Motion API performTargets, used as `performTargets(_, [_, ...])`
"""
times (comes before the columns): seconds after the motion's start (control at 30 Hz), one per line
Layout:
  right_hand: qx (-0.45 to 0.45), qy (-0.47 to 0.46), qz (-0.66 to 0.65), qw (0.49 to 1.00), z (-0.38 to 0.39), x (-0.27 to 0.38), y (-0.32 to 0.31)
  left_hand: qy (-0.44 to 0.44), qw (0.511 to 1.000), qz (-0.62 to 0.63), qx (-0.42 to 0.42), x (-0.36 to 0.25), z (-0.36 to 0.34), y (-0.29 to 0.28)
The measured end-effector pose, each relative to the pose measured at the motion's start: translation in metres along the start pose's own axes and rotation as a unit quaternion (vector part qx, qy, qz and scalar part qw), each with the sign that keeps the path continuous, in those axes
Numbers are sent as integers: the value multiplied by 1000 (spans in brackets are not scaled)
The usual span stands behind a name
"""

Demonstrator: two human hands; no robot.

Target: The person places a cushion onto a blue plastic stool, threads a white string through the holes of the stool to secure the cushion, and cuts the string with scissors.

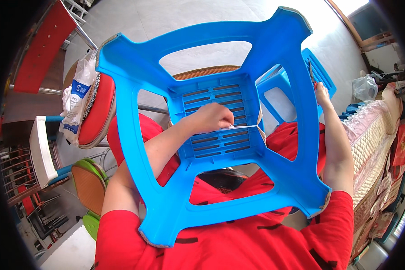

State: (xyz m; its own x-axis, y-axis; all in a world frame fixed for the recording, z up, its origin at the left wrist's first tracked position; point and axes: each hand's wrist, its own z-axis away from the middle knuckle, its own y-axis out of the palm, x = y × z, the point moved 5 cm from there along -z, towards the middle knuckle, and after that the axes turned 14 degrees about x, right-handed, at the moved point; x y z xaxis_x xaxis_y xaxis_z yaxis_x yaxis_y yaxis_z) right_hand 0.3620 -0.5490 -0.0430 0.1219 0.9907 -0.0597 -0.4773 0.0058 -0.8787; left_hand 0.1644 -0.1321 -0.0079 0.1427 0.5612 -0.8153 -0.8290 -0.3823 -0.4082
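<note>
An upturned blue plastic stool (202, 31) rests over my lap, its legs pointing up and its slatted seat at the bottom. My left hand (213, 118) is inside it, its forearm passing under the left rail. Its fingers pinch the end of a thin white cord (245, 127), which stretches right to the seat's edge, where a pale strip shows at the opening. Outside the stool's right side, my right hand (322, 95) is closed around scissors (314, 80) with red handles and dark blades pointing up. They are partly hidden by the hand.
A smaller blue stool (320, 67) stands beyond the right side. To the left are a red-seated chair (101, 110) with a white plastic bag (78, 96) on it and a green-edged seat (89, 186). A quilted cover (369, 148) lies along the right.
</note>
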Motion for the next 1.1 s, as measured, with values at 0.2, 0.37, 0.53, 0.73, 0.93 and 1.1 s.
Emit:
performTargets(0.2, [51, -57, -403, 912, 38, -12, -24, -5, 998, 47, -45, -1, 12, -24])
performTargets(0.37, [40, -242, -515, 821, 91, 8, -39, -30, 989, 138, -49, 5, 15, -18])
performTargets(0.53, [44, -276, -358, 891, 159, 41, -55, 4, 990, 67, -124, -2, 15, -24])
performTargets(0.73, [96, -407, -182, 890, 214, 97, -43, 13, 986, 41, -159, -3, 20, -28])
performTargets(0.93, [107, -457, -73, 880, 235, 165, -37, 34, 985, 18, -169, -9, 19, -29])
performTargets(1.1, [123, -483, 4, 867, 232, 197, -28, 45, 984, 10, -173, -13, 18, -30])
